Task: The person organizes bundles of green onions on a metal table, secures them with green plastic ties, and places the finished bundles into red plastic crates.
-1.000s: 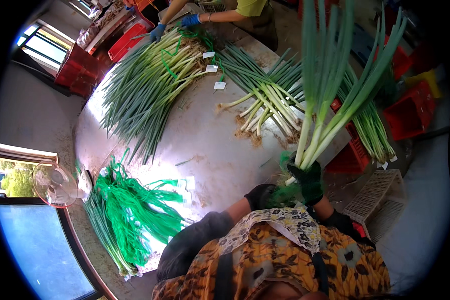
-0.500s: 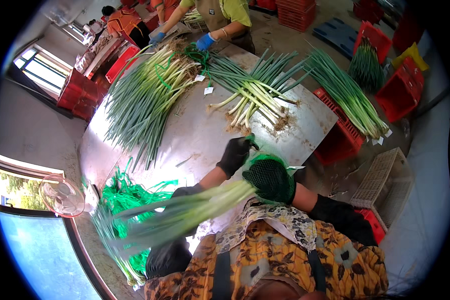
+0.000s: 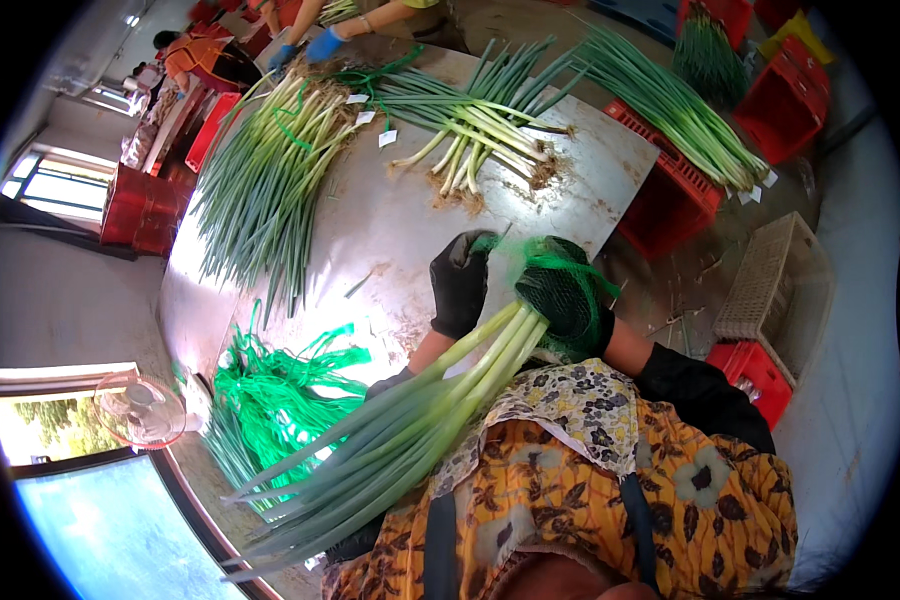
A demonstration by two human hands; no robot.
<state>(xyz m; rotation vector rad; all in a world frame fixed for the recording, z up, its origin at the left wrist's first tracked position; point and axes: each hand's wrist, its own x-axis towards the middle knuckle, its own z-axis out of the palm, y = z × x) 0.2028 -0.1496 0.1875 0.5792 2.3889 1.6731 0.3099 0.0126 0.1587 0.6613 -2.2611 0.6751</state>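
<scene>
The gloved right hand (image 3: 562, 305) is clamped around the pale ends of a bunch of green onions (image 3: 467, 385), whose leaves fan down leftward before the body. Just beside it, the left hand (image 3: 460, 284) pinches a green strand (image 3: 573, 264). Loose green ties (image 3: 278, 392) lie on the surface (image 3: 395, 235) beyond the leaves.

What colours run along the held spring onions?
Pale to darker green; the spring onions show best in the head view.
</scene>
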